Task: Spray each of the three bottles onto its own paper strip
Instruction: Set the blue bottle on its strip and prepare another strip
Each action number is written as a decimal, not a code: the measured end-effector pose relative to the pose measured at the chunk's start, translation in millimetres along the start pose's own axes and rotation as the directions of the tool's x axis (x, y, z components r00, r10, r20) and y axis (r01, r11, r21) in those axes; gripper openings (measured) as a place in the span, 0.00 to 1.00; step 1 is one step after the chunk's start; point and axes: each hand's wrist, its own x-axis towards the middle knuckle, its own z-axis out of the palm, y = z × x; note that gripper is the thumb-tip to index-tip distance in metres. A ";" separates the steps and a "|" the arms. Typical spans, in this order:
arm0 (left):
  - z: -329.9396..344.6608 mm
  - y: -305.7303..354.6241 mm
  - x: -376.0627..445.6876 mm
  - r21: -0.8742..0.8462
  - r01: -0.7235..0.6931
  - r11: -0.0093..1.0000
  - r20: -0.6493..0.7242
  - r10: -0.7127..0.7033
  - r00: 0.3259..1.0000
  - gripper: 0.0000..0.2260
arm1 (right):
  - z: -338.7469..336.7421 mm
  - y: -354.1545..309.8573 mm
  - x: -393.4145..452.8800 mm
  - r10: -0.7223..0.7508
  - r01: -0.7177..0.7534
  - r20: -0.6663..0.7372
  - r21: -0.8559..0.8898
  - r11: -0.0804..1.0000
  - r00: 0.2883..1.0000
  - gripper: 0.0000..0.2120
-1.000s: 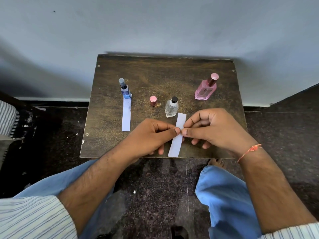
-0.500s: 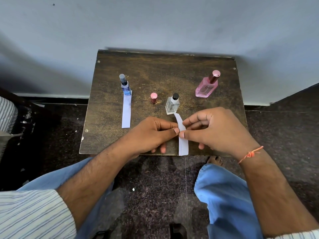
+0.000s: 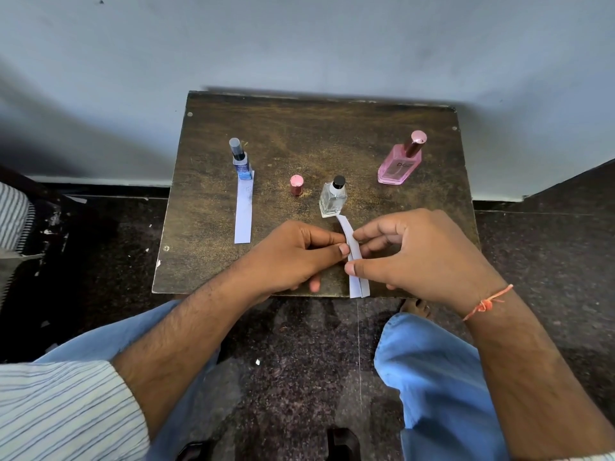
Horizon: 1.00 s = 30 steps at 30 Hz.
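Against a pale wall, the small dark table [image 3: 416,121] carries everything. Left hand [image 3: 293,257] and right hand [image 3: 422,257] fingers pinch two overlapping paper strips [image 3: 355,261] between them, just below the clear bottle [image 3: 332,201]. Further out, a blue bottle [image 3: 242,161] stands on another strip [image 3: 244,214], a pink cap [image 3: 296,185] between, the pink bottle [image 3: 401,163] far right

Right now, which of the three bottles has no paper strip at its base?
The pink bottle, far right on the table. The blue bottle and clear bottle each have a strip reaching their base.
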 end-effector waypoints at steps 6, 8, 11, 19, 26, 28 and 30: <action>-2.2 -3.1 1.3 0.003 -0.007 1.000 0.015 0.007 1.000 0.07 | 0.3 2.5 0.5 -0.015 0.015 -0.006 -0.030 0.999 1.000 0.22; -2.0 -4.8 1.9 0.001 -0.013 1.000 0.015 0.013 1.000 0.07 | 0.4 3.0 1.1 -0.019 0.019 -0.006 -0.033 0.999 1.000 0.21; -1.9 -5.9 2.4 -0.002 -0.020 1.000 0.015 0.020 1.000 0.07 | 0.6 2.9 1.6 -0.014 0.014 0.001 -0.016 1.000 1.000 0.21; -1.9 -5.6 2.5 0.004 -0.026 1.000 0.012 0.026 1.000 0.07 | -0.2 3.4 1.5 -0.004 0.004 0.010 0.010 1.000 1.000 0.20; 2.7 -6.2 3.2 -0.041 -0.036 0.999 -0.056 0.033 0.998 0.08 | 0.9 6.6 3.0 -0.022 0.024 -0.044 0.040 0.999 0.999 0.14; 3.2 -6.9 3.4 -0.050 -0.028 0.998 -0.065 0.025 0.998 0.07 | 1.4 7.8 3.7 -0.042 0.044 -0.090 0.021 0.999 0.995 0.11; 3.5 -6.5 3.2 -0.067 -0.024 0.997 -0.060 0.020 0.998 0.06 | 0.9 8.4 3.9 -0.086 0.082 -0.126 -0.036 0.996 0.988 0.07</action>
